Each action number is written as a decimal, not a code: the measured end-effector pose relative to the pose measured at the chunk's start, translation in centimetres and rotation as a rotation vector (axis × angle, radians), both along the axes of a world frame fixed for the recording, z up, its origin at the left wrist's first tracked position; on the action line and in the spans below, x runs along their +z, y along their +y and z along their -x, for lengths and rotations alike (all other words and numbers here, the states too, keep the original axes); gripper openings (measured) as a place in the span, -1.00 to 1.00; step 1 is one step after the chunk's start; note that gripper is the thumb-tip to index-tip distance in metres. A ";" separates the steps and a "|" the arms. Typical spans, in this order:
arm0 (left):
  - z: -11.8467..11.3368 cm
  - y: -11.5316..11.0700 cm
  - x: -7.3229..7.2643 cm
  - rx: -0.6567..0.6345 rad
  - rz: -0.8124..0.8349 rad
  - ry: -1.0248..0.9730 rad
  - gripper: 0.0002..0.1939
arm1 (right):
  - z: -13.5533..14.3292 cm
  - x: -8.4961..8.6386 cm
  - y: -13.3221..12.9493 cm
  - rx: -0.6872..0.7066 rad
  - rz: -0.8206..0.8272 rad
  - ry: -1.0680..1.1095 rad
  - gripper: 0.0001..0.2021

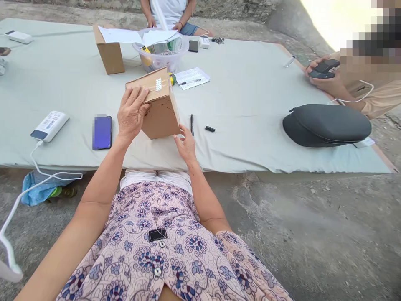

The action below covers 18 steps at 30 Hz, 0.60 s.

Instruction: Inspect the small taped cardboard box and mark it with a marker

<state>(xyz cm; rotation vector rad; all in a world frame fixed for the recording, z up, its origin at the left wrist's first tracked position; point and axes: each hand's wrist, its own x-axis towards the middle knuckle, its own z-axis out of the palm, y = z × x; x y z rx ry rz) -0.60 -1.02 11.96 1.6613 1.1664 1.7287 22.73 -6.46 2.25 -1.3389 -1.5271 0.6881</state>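
Observation:
A brown cardboard box (161,117) is tilted above the near part of the cloth-covered table, with a patterned label on its upper face. My left hand (133,112) grips the box's left side, fingers over the upper face and thumb on the front. At the lower right corner, my right hand (186,144) holds the box with its fingertips. Just right of that hand lie a black pen (192,124) and a black cap (210,129). A phone (102,132) rests left of my left hand. Part of a yellow-green tape measure (172,79) shows behind the box.
Farther back are a second box (111,57), a plastic basin (169,60) with things inside, and papers (192,78). A power bank (50,125) with a cable is left; a black case (327,125) is right. Two people sit at the table's far and right edges.

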 end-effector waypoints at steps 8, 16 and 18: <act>-0.2 -2.5 -7.7 0.142 0.172 -0.242 -0.47 | -0.6 3.6 0.8 -0.175 -0.316 -0.231 -0.63; 0.0 -4.4 -11.5 0.144 0.299 -0.179 -0.60 | 0.8 2.0 1.4 -0.237 -0.310 -0.291 -0.59; 0.1 -4.6 -11.3 0.124 0.315 -0.162 -0.54 | 1.3 2.3 1.4 -0.261 -0.285 -0.259 -0.52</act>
